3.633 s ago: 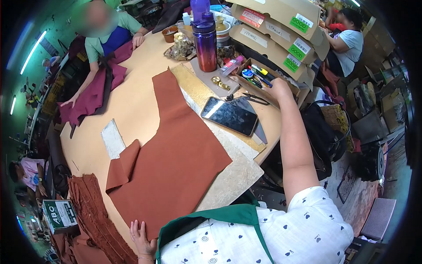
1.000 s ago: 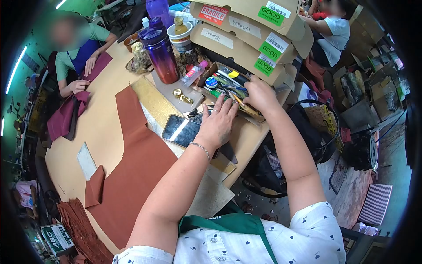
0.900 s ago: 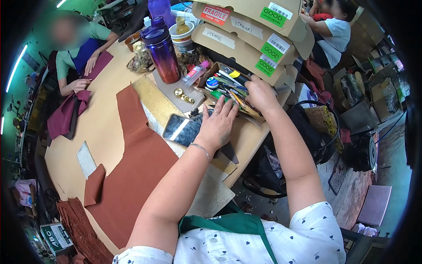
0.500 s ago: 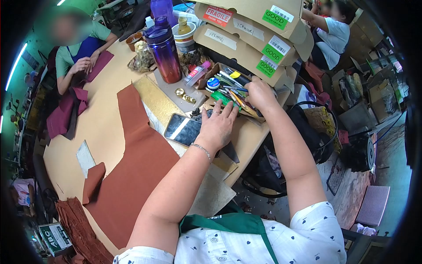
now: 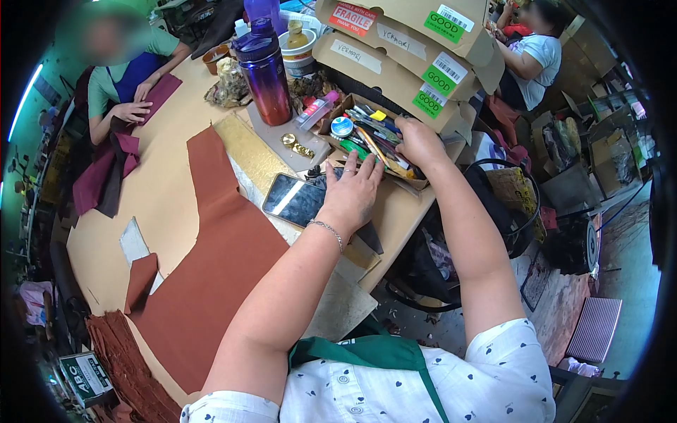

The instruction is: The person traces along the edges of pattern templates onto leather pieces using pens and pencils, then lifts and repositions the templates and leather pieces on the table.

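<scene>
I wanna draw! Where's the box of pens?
In the head view, just right of upper centre, the pen box sits between the left hand and right hand, below the stacked cartons.

Boxes (image 5: 398, 75) have a red FRAGILE sticker (image 5: 352, 19), green GOOD labels (image 5: 444, 27) and handwritten tape (image 5: 355, 56), maybe "VERMARI". Small carton (image 5: 86, 379) says ABC.

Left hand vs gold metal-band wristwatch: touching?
Apart. The head view, the only one, shows it: the left hand has its nearest fingertip short of the wristwatch, with flat grey sheet visible between.
</scene>
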A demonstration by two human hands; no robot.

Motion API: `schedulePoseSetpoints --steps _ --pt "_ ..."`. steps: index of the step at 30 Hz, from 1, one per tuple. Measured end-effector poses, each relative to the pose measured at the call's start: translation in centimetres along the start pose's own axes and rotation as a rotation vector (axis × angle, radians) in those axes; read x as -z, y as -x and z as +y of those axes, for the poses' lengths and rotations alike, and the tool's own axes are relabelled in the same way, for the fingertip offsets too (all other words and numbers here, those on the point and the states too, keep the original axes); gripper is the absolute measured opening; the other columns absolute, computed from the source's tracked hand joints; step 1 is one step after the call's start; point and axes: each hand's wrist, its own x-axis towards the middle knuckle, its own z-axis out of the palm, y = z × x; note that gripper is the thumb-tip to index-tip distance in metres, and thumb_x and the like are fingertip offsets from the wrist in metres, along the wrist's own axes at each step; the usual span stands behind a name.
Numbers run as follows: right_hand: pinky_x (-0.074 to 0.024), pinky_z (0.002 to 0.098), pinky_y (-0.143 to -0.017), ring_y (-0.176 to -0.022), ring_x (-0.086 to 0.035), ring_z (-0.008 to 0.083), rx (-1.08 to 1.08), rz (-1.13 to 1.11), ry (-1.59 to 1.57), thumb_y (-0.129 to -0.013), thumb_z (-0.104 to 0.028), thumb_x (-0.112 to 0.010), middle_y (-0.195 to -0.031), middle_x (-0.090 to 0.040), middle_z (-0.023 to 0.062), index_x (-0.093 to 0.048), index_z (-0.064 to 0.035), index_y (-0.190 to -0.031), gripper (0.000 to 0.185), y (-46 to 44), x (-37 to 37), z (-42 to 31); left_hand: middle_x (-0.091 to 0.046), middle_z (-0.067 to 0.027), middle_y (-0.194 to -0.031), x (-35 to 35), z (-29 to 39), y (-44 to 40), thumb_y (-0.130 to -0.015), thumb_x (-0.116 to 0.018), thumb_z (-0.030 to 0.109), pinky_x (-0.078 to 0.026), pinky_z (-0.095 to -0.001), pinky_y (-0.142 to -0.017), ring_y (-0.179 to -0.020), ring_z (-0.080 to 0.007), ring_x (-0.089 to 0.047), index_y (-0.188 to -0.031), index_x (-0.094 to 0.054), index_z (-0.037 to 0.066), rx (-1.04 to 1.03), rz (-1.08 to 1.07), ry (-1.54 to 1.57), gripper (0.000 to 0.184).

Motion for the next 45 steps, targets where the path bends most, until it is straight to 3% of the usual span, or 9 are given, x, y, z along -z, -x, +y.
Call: schedulePoseSetpoints --steps 8,23,25,30,33,35,39,42,45 --pt "-0.0463 0.0388 -0.073 -0.078 -0.058 0.0329 0.038 -0.087 0.002 -0.065 -0.003 -0.059 -0.083 -0.057 0.0197 -0.066 -0.0088 -0.083 0.02 -0.2 0.2 0.6 -0.027 -0.0054 -0.138 0.0 0.0 -0.1 -0.079 -0.05 0.016 -0.025 -0.0614 -0.095 -0.13 -0.0288 -0.02 -0.134 -0.026 0.013 0.007 0.006 0.018 0.06" --pt "-0.0465 0.0394 -0.078 -0.086 -0.058 0.0355 -0.063 -0.074 0.177 -0.065 -0.016 -0.065 -0.098 -0.057 0.0246 -0.065 0.0036 -0.081 0.025 0.4 -1.2 -1.5 -0.02 -0.0057 -0.142 -0.3 0.5 -0.3 -0.079 -0.048 0.008 -0.023 -0.0602 -0.097 -0.132 -0.0283 -0.016 -0.135 -0.023 0.009 -0.034 0.096 0.058 0.061" --pt "-0.0451 0.0393 -0.08 -0.088 -0.057 0.035 -0.087 -0.142 0.064 -0.063 -0.018 -0.066 -0.094 -0.056 0.0259 -0.064 0.0033 -0.079 0.027 -0.3 -1.3 -0.4 -0.025 -0.007 -0.139 0.1 0.4 2.0 -0.076 -0.056 0.019 -0.023 -0.0607 -0.097 -0.13 -0.0277 -0.02 -0.133 -0.03 0.011 -0.151 0.218 0.077 0.063" --pt "-0.0453 0.0369 -0.063 -0.066 -0.054 0.0316 0.233 0.405 -0.3 -0.069 -0.013 -0.06 -0.072 -0.054 0.0172 -0.055 0.0008 -0.07 0.015 -0.2 2.2 -2.8 -0.037 -0.0093 -0.132 1.2 -4.0 13.7 -0.077 -0.059 0.024 -0.025 -0.0589 -0.095 -0.128 -0.0292 -0.026 -0.121 -0.046 0.012 -0.043 0.331 0.317 0.047" --pt "-0.0452 0.0275 -0.056 -0.056 -0.054 0.0174 0.068 0.376 -0.818 -0.079 -0.013 -0.056 -0.073 -0.06 0.0096 -0.053 -0.0018 -0.081 0.012 -0.1 4.0 -7.5 -0.027 -0.0073 -0.139 -0.9 -7.4 19.7 -0.083 -0.051 0.036 -0.015 -0.063 -0.097 -0.131 -0.0308 -0.015 -0.128 -0.039 0.014 0.456 0.216 0.21 0.052" --pt "-0.0437 0.0205 -0.052 -0.058 -0.052 0.0059 0.075 0.331 -1.289 -0.083 -0.006 -0.053 -0.074 -0.059 0.0028 -0.047 -0.0038 -0.097 0.016 0.7 3.5 -12.7 -0.022 -0.0034 -0.142 -2.2 -8.6 22.2 -0.083 -0.046 0.046 -0.015 -0.062 -0.098 -0.132 -0.0285 -0.012 -0.132 -0.034 0.02 0.566 0.068 0.135 0.056" --pt "-0.0464 0.0219 -0.058 -0.067 -0.053 0.0083 -0.012 0.053 -1.517 -0.08 -0.005 -0.06 -0.082 -0.054 0.0017 -0.048 0.0012 -0.11 0.033 5.8 -3.3 -20.9 -0.021 -0.0012 -0.142 -2.3 -9.2 25.5 -0.082 -0.045 0.05 -0.016 -0.0601 -0.099 -0.132 -0.0267 -0.013 -0.133 -0.032 0.025 0.623 0.051 0.109 0.059" --pt "-0.0466 0.0227 -0.056 -0.059 -0.056 0.0112 -0.048 0.009 -1.598 -0.085 -0.013 -0.056 -0.074 -0.056 0.0049 -0.047 -0.0014 -0.089 0.015 9.1 -8.0 -23.5 -0.02 -0.0005 -0.142 -2.5 -9.8 29.1 -0.081 -0.046 0.05 -0.016 -0.0602 -0.099 -0.132 -0.0261 -0.014 -0.133 -0.033 0.026 0.706 0.073 0.073 0.058" --pt "-0.0472 0.0219 -0.053 -0.061 -0.059 0.013 -0.117 -0.078 -1.639 -0.087 -0.014 -0.053 -0.074 -0.057 0.0083 -0.041 -0.0021 -0.089 0.017 11.8 -9.0 -24.9 -0.019 -0.0034 -0.143 -2.1 -10.1 31.0 -0.08 -0.047 0.051 -0.014 -0.0643 -0.097 -0.132 -0.0277 -0.011 -0.133 -0.031 0.021 0.776 0.063 0.086 0.063"
